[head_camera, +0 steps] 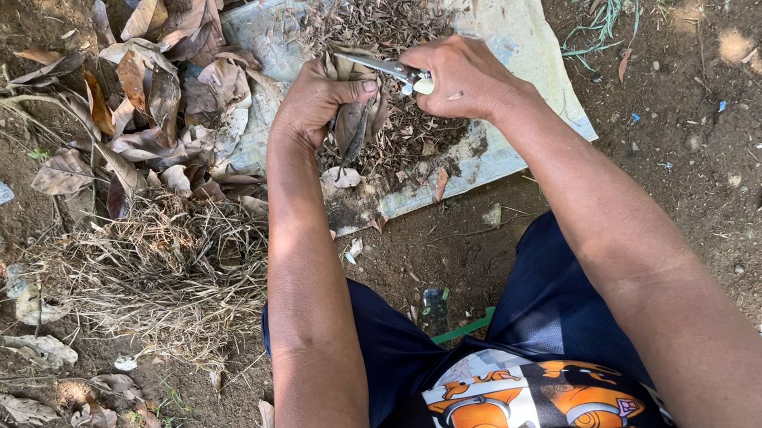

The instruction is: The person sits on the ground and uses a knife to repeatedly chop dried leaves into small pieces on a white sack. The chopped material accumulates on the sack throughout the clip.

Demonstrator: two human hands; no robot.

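While our left hand (pixel 313 105) grips a bunch of dry leaves (pixel 356 114) over the far sack (pixel 516 49), our right hand (pixel 461 76) closes scissors (pixel 392 70) mid-cut; next likely needs feeding leaves forward.

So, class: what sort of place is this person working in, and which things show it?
Probably outdoors, a yard or garden patch: bare soil, a heap of dry leaves and dry grass beside a pale ground sheet.
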